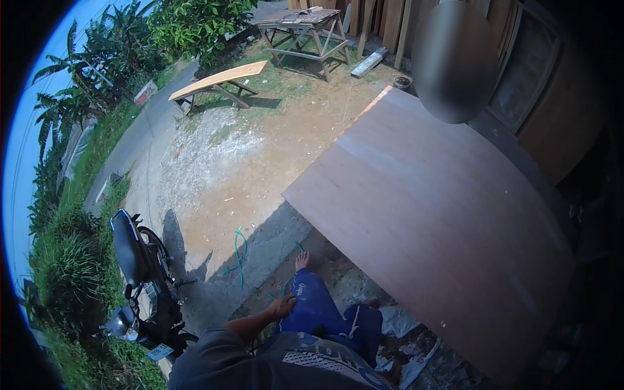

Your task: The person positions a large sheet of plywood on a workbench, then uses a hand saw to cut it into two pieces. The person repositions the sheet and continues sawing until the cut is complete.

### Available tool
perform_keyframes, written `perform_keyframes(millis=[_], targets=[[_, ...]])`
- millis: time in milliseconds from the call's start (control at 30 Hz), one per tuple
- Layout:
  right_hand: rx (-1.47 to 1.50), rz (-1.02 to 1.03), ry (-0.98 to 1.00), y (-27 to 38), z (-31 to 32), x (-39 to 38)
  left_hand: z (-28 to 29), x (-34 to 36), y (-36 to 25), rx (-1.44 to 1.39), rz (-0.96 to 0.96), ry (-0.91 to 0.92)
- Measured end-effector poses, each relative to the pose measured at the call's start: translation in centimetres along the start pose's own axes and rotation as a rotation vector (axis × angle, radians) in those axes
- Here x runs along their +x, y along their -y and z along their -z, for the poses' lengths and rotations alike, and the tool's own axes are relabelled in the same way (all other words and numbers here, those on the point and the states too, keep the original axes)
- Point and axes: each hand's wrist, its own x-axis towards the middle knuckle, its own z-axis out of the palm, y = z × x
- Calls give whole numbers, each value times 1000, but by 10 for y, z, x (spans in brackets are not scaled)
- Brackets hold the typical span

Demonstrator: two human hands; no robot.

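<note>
My left hand (283,305) rests on the left thigh of my blue shorts (314,304), fingers laid against the cloth and nothing seen in them. To my right lies a large, thin sheet of brown plywood (429,214), raised off the ground, its near left edge running past my legs. Low beside my shirt (312,364) a dim patch of skin (393,375) may belong to my right hand; its fingers cannot be made out. My bare left foot (303,260) stands on the ground ahead of me.
A motorbike (146,279) is parked at left. Green cord (240,257) lies on the concrete. Farther off stand a low bench with a pale plank (218,79) and a wooden worktable (302,23). Boards (390,29) lean at the back; crumpled sacks (400,322) lie by my right leg.
</note>
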Motion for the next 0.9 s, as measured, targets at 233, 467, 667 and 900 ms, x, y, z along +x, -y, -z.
perform_keyframes(millis=[233, 467, 667, 900], targets=[[192, -118, 18, 30, -78, -13, 101, 37, 101, 54, 122, -37], [443, -23, -441, 85, -234, 4, 251, 113, 156, 33, 57, 161], [53, -186, -718, 221, -266, -56, 329, 126, 324, -373, -26, 86], [127, -198, -1060, 376, -252, -62, 462, 60, 407, -497, 433, -156]])
